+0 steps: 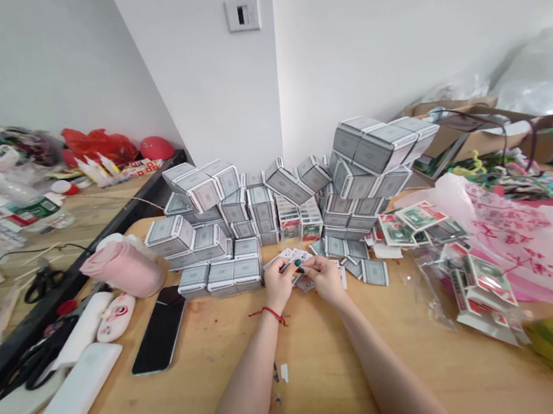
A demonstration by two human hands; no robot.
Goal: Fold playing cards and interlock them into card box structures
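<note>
My left hand (278,284) and my right hand (324,277) meet at the middle of the wooden table (327,375), both closed on a small fan of playing cards (297,259). A red string circles my left wrist. Right behind the hands rises a heap of grey card boxes (276,200). A few loose cards (367,268) lie just right of my right hand.
A black phone (160,329), white power banks (62,411), a pink roll (122,266) and black scissors (34,368) lie at the left. Flat card packs (476,276) in plastic and a pink bag (521,230) are at the right. A cluttered second table (104,201) stands far left.
</note>
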